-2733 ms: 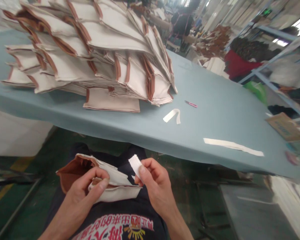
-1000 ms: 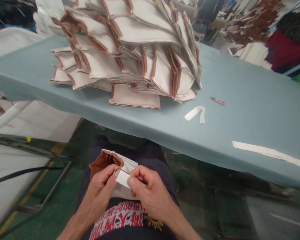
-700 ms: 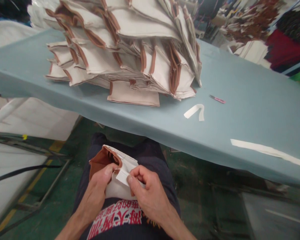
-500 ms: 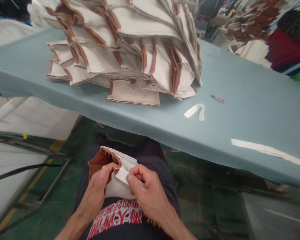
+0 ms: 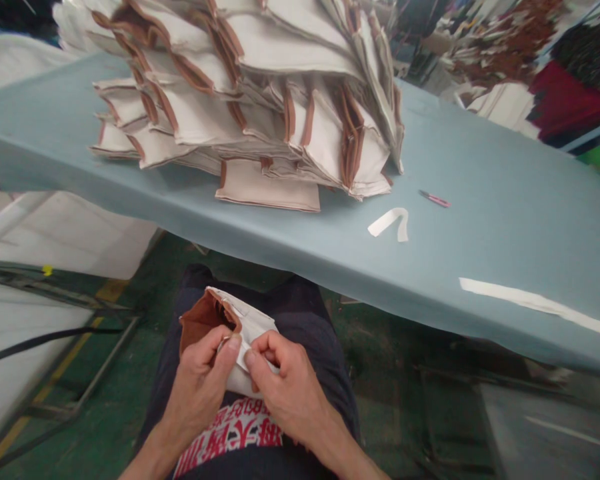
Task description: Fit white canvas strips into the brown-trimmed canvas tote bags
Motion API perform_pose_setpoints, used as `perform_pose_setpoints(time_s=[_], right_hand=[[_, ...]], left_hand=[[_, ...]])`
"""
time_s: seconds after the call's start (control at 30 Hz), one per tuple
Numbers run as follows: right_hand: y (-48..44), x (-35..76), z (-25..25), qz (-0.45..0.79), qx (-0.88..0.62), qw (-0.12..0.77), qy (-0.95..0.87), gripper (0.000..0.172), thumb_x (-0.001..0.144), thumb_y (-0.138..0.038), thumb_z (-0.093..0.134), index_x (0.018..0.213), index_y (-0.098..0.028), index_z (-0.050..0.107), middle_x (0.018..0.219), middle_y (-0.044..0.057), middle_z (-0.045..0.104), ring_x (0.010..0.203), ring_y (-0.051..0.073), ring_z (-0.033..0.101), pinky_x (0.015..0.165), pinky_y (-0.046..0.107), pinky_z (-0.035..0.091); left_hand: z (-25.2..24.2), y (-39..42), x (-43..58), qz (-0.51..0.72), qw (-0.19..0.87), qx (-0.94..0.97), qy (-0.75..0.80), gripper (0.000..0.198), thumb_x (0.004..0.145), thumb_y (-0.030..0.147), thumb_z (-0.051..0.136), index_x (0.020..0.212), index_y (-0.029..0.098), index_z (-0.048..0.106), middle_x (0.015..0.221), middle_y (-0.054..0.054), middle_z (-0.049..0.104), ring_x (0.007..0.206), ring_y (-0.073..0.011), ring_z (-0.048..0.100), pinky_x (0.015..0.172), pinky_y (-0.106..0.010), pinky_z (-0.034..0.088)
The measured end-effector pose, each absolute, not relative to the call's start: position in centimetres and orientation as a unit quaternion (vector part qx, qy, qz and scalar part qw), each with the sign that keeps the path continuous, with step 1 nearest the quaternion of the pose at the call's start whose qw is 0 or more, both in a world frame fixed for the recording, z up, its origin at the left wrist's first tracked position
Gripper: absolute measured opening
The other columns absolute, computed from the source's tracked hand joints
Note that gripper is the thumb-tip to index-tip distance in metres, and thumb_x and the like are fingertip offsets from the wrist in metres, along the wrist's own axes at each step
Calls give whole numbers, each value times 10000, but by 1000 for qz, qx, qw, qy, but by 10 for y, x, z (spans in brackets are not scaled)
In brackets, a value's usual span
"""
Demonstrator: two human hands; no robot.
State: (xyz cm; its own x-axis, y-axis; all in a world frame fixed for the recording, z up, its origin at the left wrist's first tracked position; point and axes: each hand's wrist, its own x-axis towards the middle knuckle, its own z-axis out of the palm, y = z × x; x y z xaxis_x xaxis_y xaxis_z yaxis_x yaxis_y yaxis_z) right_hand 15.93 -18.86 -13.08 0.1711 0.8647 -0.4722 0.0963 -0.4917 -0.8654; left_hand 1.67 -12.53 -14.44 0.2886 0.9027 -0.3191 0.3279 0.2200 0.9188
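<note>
Over my lap is a small white fabric pouch with a brown inside, its mouth gaping toward the left. My left hand is closed on the rim of that mouth, thumb and forefinger pinching the edge. Beside it my right hand pinches a white strip at the pouch's side, thumb on top. The two hands' fingertips are close together. Whether the strip is sewn to the pouch I cannot tell, and the fingers hide part of it.
A blue-covered table stands ahead, bearing a tall stack of white pouches with brown edges. To the right of the stack lie pink-handled thread snips, a short bent white strip and a long white strip. A metal frame stands at left.
My left thumb has moved right and now presses on the rim by the strip. My right hand has shifted slightly left, closer to the left fingers, covering more of the strip.
</note>
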Motion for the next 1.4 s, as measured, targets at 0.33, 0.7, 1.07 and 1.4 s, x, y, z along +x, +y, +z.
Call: perform_pose_setpoints(time_s=[0.33,0.7,1.07,1.4], right_hand=[[-188,160,-147,624,-604,412,-276,380,949,-538,670,784,-220,547,614,-55,549,549,101,422,554,231,329],[-191,163,-143,620,-608,405,-287,371,941,-545,645,784,-220,559,643,-46,536,589,121,413,586,253,333],[-194,174,-143,569,-642,393,-331,219,936,-366,590,780,-212,578,664,-42,546,635,134,458,620,258,363],[-189,195,-134,578,-635,363,-362,161,917,-330,597,810,-209,585,655,-64,501,582,114,397,537,246,292]], left_hand=[[-173,-127,11,243,654,503,510,436,938,591,623,688,243,541,557,56,503,483,-140,428,466,-243,393],[-181,-125,0,257,687,460,500,412,973,584,590,777,226,646,653,-4,636,641,-218,552,560,-288,480],[-177,-123,5,280,722,369,514,354,813,523,828,735,194,722,636,20,638,600,-154,519,534,-215,442],[-148,-119,15,222,809,183,512,306,558,355,910,789,166,839,690,-69,815,690,-283,750,681,-334,611]])
